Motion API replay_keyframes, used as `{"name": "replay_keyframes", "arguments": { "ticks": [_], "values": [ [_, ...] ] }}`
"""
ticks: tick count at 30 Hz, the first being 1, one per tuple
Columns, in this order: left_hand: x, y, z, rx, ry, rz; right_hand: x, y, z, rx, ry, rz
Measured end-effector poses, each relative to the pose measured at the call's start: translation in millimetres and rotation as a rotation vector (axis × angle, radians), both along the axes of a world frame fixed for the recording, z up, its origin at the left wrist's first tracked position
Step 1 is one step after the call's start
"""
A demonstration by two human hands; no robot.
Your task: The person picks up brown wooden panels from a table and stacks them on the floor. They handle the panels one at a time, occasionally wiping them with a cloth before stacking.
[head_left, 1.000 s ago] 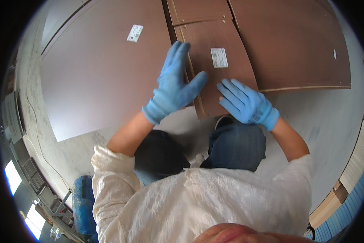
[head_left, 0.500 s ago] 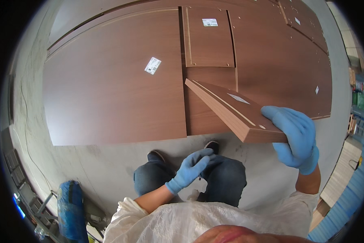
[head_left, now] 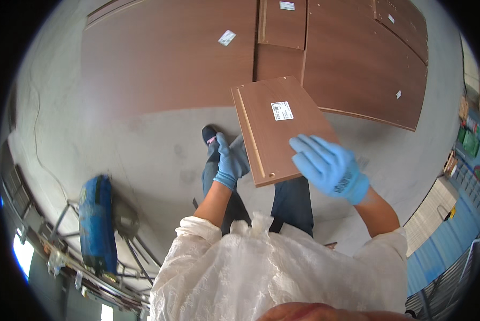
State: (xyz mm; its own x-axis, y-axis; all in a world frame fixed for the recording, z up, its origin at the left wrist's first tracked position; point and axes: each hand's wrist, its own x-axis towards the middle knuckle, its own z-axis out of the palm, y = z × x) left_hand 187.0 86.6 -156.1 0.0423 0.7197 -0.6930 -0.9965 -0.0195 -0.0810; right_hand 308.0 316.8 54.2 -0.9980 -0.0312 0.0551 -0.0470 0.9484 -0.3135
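Labels (head_left: 282, 111) on boards (head_left: 264, 139); lettering (head_left: 344, 185) on right glove (head_left: 325, 163); none legible

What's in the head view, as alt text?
A raised brown rectangular wood-look panel with a white label has a blue-gloved right hand over its near right corner and a blue-gloved left hand at its left edge, grips unclear. Other flat brown panels lie beyond on the grey floor.
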Motion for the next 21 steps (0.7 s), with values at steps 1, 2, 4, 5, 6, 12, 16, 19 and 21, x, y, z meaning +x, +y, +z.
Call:
{"name": "replay_keyframes", "arguments": {
  "ticks": [1, 2, 4, 5, 6, 12, 16, 19, 21],
  "values": [
    [-9, -8, 36, 0.122, 0.018, 0.102, 0, -16, 13, 0.018, 0.027, 0.034],
    [-11, -16, 71, 0.182, -0.126, 0.28, 2, -31, 27, 0.012, 0.019, 0.063],
    [-18, -33, 127, -0.062, 0.041, 0.105, 0, -61, 55, -0.075, -0.007, 0.102],
    [-16, -56, 159, -0.122, 0.057, 0.073, 0, -82, 75, -0.127, -0.018, 0.122],
    [-16, -80, 185, -0.038, 0.005, 0.165, -4, -98, 93, -0.147, 0.025, 0.202],
    [29, -211, 291, -0.321, 0.117, 0.432, -58, -158, 172, -0.712, -0.219, 0.566],
    [50, -287, 347, -0.385, 0.384, 0.723, -121, -245, 165, -0.532, -0.069, 0.738],
    [48, -347, 378, -0.398, 0.507, 0.853, -174, -331, 129, -0.318, -0.214, 0.869],
    [40, -381, 388, -0.442, 0.558, 0.975, -207, -380, 104, -0.643, -0.374, 0.497]
  ]
}}
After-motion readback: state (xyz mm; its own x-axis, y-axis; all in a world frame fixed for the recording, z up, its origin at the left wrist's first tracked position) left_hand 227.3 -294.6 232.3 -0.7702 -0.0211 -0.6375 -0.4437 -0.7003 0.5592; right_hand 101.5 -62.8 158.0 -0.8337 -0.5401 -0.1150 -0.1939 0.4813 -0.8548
